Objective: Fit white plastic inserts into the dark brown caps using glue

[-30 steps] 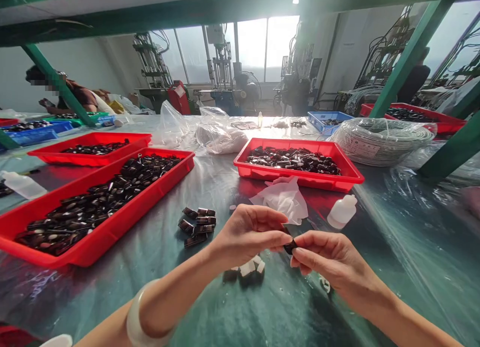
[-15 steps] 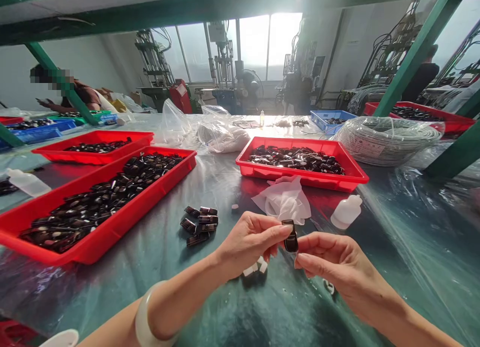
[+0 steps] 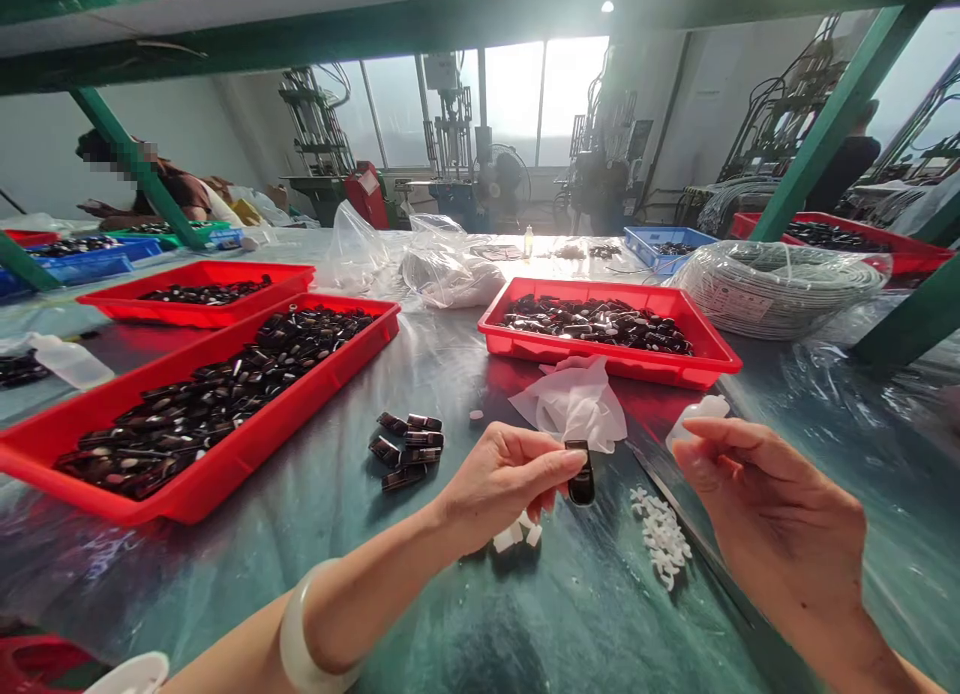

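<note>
My left hand (image 3: 517, 479) pinches a small glossy black plastic piece (image 3: 581, 479) between thumb and fingers, its rounded end pointing down. To the right, my right hand (image 3: 780, 524) has its thumb and index finger apart, with no object visible in it. Its fingertips overlap the white plastic bottle (image 3: 703, 408) in view; whether they touch it I cannot tell. Small white plastic pieces (image 3: 664, 539) lie heaped between the hands. White blocks (image 3: 517, 534) sit below my left hand. Several similar black pieces (image 3: 409, 452) lie left of it, and a crumpled white cloth (image 3: 577, 404) behind it.
Red trays full of black pieces stand at left (image 3: 300, 414) and ahead (image 3: 607, 359). A wrapped cable coil (image 3: 780, 289) lies at the right, near a green post (image 3: 832, 124). Clear plastic bags (image 3: 450, 264) lie farther back. A person (image 3: 180, 189) is at far left.
My right hand has let go of the black piece and moved right to the bottle, uncovering the small white pieces. My left hand still holds the black piece in nearly the same place.
</note>
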